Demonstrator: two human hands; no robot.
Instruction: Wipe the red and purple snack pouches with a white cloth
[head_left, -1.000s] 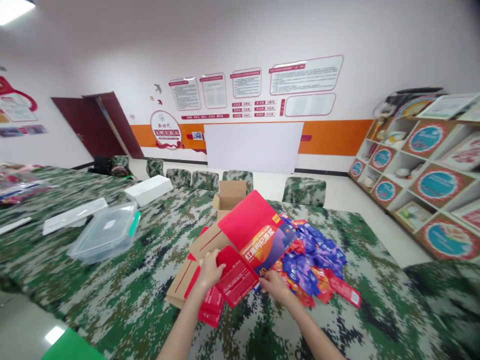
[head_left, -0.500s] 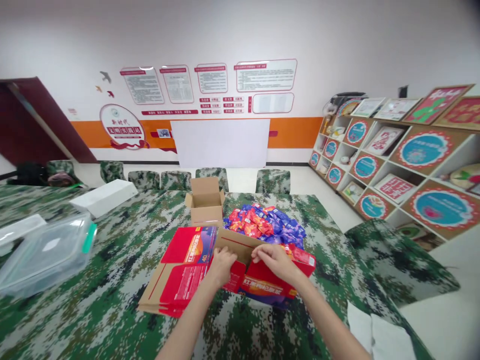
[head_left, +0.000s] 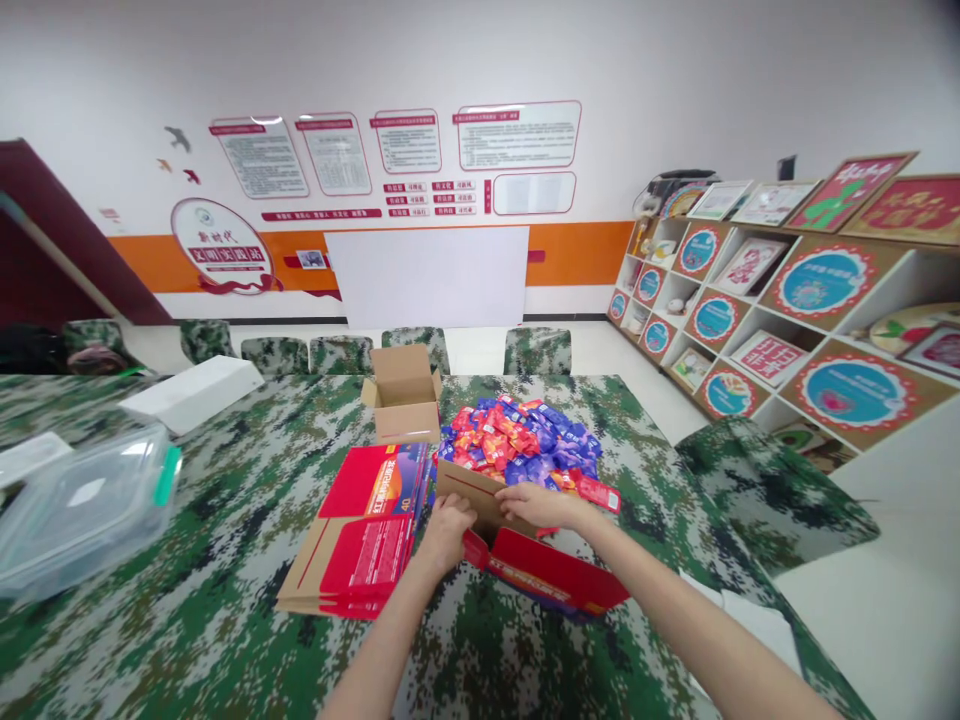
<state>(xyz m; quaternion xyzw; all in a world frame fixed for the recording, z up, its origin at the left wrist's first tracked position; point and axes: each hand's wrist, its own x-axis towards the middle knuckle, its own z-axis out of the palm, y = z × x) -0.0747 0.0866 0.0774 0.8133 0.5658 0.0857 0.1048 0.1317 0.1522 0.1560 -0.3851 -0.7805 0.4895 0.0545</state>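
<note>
A red and purple cardboard box with a brown inside stands partly unfolded in front of me, its flaps raised. My left hand is closed on its left edge, thumb side by the brown inner flap. My right hand pinches the top of the far brown panel, fingers bent over it; the fingertips are partly hidden. Just behind the box lies a heap of small red and blue packets. To the left of my left hand is a stack of flattened red boxes.
An open brown carton stands behind the flat stack. A clear plastic bin and a long white box are on the left. White paper lies near the right edge of the camouflage-covered table. Chairs and shelves stand beyond.
The box has opened wider between my hands, and its front panel has swung out. My right hand has moved slightly left along the far panel. The camera view has shifted a little.
</note>
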